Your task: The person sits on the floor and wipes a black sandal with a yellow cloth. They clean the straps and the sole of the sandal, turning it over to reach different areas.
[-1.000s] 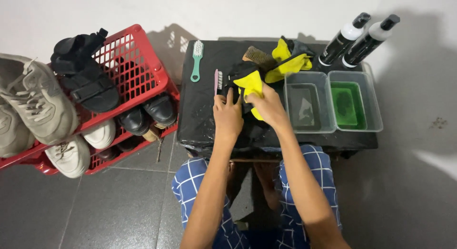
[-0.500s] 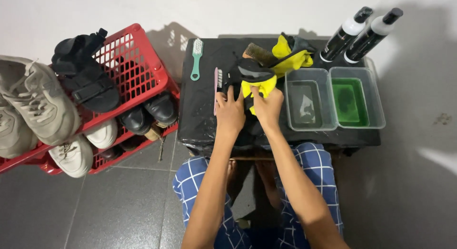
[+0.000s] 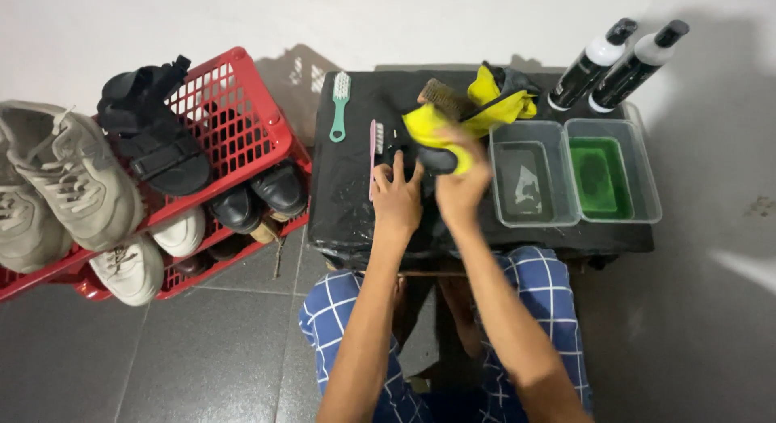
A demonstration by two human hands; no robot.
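A small black-covered table (image 3: 347, 205) stands before the seated person, and everything here is placed from it. Near the middle of its top lies a dark, black shoe-like object (image 3: 420, 160), mostly covered by the hands and a cloth, so its exact shape cannot be told. The left hand (image 3: 396, 198) rests on the object's near side with its fingers spread and pressed flat against it. The right hand (image 3: 461, 189) grips a bright yellow cloth (image 3: 424, 124), its fingers curled around the fabric and pressing it onto the object's top; the cloth is crumpled and trails toward the table's back edge.

Just behind the cloth lies a wooden brush with tan bristles (image 3: 444, 98) beside a bunched yellow and grey rag (image 3: 505, 96). Toward the table's left side lie a green-handled brush (image 3: 338, 108) and a slim pink-handled brush (image 3: 374, 148). On the table's right side sit two clear plastic tubs, one with clear liquid (image 3: 529, 176), one with green liquid (image 3: 610, 172); two black bottles with white collars (image 3: 618, 59) stand behind them. Left of the table, a red plastic basket (image 3: 242, 108) holds shoes.
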